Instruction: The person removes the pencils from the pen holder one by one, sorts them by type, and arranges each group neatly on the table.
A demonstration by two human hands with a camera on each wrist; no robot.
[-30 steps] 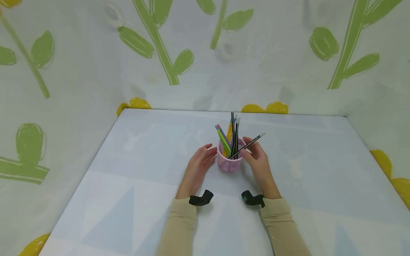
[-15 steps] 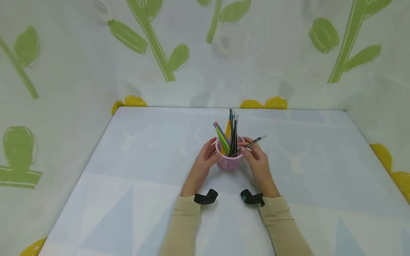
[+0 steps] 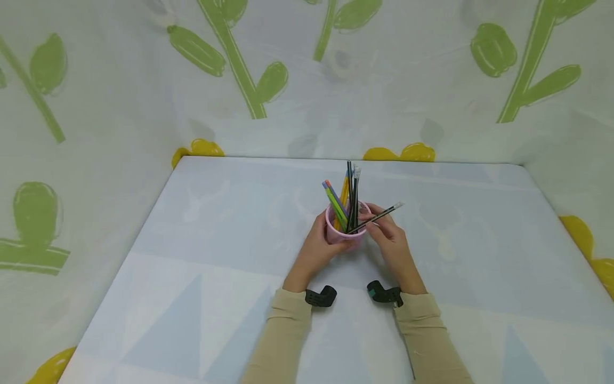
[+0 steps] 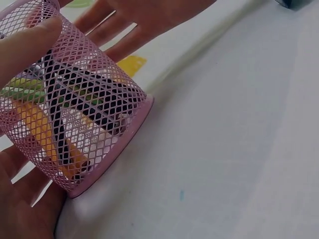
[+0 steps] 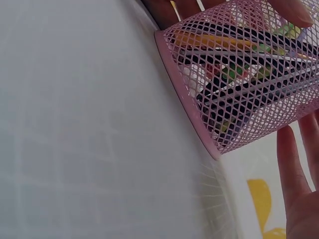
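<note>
Pale table [image 3: 230, 224], with the pink mesh cup [image 4: 94, 117] upright on it and my left hand [image 3: 317, 246] curled round its wall. Black, green and orange pencils [image 3: 352, 197] leaned inside. One dark pencil [image 3: 386, 212] slanted over the rim, pinched between my right hand's [image 3: 394, 245] thumb and finger.

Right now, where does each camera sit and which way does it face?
Head: worn on the head, facing forward and down at the table, cup and pencils; left hand, right hand and sleeves show.
Left wrist: on that wrist, facing the cup's side; fingers of both hands show.
Right wrist: on that wrist, facing the cup's side; parts of both hands show.
Both wrist views share the cup's mesh.
</note>
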